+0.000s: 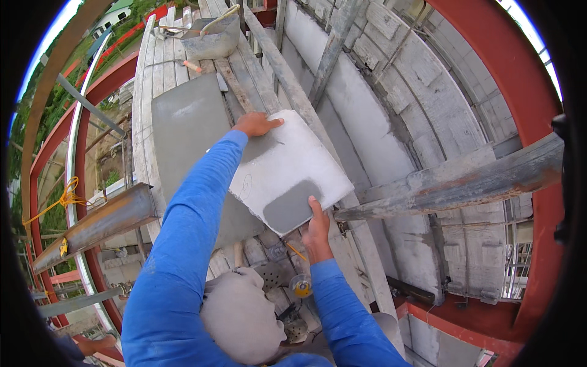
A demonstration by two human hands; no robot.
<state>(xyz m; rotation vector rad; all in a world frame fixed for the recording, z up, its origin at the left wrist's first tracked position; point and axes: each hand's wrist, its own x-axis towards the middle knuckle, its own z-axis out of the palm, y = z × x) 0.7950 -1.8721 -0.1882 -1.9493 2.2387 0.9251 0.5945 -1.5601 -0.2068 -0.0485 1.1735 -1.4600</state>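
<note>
A pale aerated-concrete-like block [290, 159] with a darker grey, damp-looking patch near its front edge is tilted between my hands. My left hand [257, 124] grips its far left edge, thumb lying on the upper face. At the near right corner, my right hand [318, 232] has its thumb over the edge; the other fingers are mostly hidden beneath. Partly under the block, a large grey slab [186, 131] lies flat on the planks. Just below my right hand is a thin orange stick [296, 251], and nearer me a round yellow-and-clear item [301, 285].
A mortar-stained tub [211, 38] stands on the planks [143, 116] at the far end, near an orange-handled tool [192, 66]. A metal pipe [465, 183] juts in from the right beside the block wall [391, 122]. Another person's hand [92, 344] shows lower left.
</note>
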